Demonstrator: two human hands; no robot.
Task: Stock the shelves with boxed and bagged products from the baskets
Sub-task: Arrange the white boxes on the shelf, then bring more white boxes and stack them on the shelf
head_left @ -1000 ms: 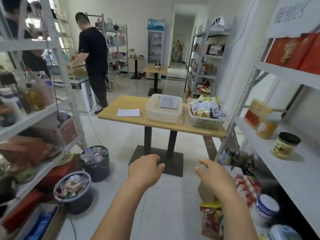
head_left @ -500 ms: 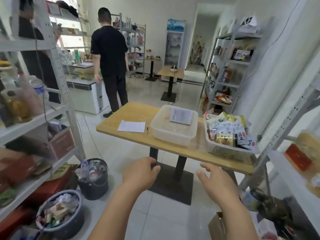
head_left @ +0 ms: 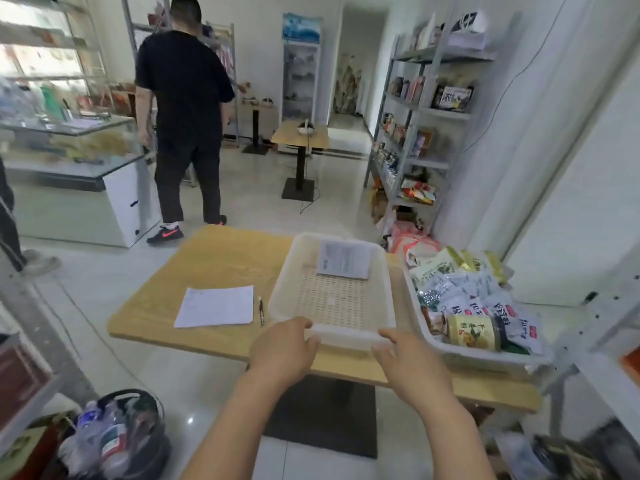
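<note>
From the head view, a wooden table [head_left: 225, 258] with a pale yellow, smooth top stands in front of the person. The empty basket [head_left: 289, 271], made of white half-clear plastic with a slotted bottom and a rounded rim, sits near the front edge of the table, towards its right side. A printed paper sheet [head_left: 346, 259] leans in the basket's far end.

The left hand [head_left: 282, 348] is at the near left corner of the basket. Its fingers [head_left: 304, 328] are pressed together and curled over the rim, with the thumb against the front wall, so it grips the rim. The right hand [head_left: 412, 365] is at the near right corner. Its fingers [head_left: 389, 336] are a little spread and lightly bent. The forefinger lies on the rim and the thumb is at the front wall. Whether they already squeeze the rim, I cannot tell.

The full basket [head_left: 478, 355], also of white plastic, touches the right side of the empty one at the right front corner of the table. It holds the bagged products [head_left: 464, 292], soft glossy pouches in white, green and yellow.

A white lined notepad [head_left: 216, 306] lies flat to the left of the empty basket, and a thin dark pen [head_left: 260, 310] lies between them. Behind the table stands a person in black clothes [head_left: 183, 116], back turned. A grey metal shelf rack [head_left: 398, 143] stands along the right wall.
</note>
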